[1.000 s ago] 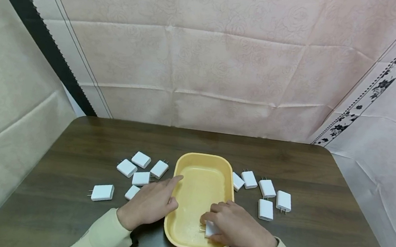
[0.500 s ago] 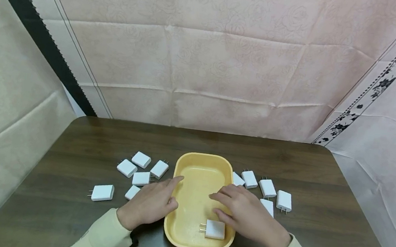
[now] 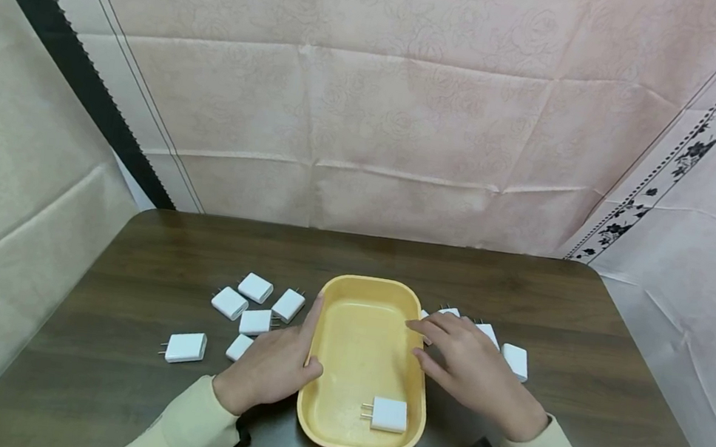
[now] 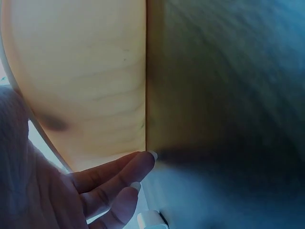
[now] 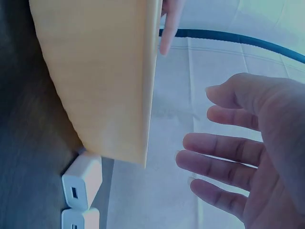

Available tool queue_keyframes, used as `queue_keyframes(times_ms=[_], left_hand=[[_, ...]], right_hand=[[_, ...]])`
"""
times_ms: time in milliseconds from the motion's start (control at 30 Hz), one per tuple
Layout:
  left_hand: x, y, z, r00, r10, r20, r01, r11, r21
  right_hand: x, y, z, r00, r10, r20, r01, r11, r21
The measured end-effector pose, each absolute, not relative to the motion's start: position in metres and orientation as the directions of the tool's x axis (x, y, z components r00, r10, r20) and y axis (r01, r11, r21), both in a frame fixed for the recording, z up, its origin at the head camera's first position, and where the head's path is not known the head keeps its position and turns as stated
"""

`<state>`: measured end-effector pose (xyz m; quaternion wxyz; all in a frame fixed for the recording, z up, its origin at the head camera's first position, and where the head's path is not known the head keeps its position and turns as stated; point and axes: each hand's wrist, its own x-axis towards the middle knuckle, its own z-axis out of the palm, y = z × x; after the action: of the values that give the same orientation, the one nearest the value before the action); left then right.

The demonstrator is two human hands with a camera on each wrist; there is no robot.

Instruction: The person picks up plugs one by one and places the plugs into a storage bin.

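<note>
A yellow plastic tray (image 3: 370, 344) stands at the front middle of the table, with one white USB charger plug (image 3: 389, 415) lying near its front right corner. My left hand (image 3: 277, 363) rests at the tray's left rim, fingers extended; in the left wrist view its fingertips (image 4: 145, 162) meet the tray's side. Over the tray's right rim hovers my right hand (image 3: 474, 368), fingers spread and holding nothing. It partly hides several white chargers beyond it, one of them at the right (image 3: 514, 362). Two chargers sit beside the tray wall in the right wrist view, the nearer a white charger (image 5: 82, 181).
Left of the tray lie several more white chargers, including a charger (image 3: 229, 304) in a cluster and a lone charger (image 3: 185, 348) farther left. Pale cloth (image 3: 410, 125) hangs behind the dark wooden table (image 3: 142, 286).
My right hand has let go of the charger in the tray and moved up and right to the right rim. My left index finger has straightened along the left rim.
</note>
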<state>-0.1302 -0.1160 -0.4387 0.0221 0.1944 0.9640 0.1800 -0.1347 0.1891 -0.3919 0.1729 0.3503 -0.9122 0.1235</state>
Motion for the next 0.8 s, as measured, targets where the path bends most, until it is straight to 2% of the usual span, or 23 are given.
queue_keyframes(times_ms=[333,600,800], left_hand=[[-0.132,-0.117,-0.44,-0.927,0.374,0.016,0.357,0.869,0.342],[-0.134,-0.116,-0.442,-0.932,0.362,0.029,0.35,0.873,0.34],[-0.134,-0.116,-0.442,-0.935,0.352,0.038,0.344,0.877,0.335]], right_hand=[[-0.145,0.201,-0.394,-0.726,-0.554,0.407,-0.645,0.754,-0.126],[-0.151,0.212,-0.396,-0.815,-0.475,0.332,-0.548,0.818,-0.174],[-0.153,0.215,-0.398,-0.833,-0.461,0.306,-0.525,0.834,-0.17]])
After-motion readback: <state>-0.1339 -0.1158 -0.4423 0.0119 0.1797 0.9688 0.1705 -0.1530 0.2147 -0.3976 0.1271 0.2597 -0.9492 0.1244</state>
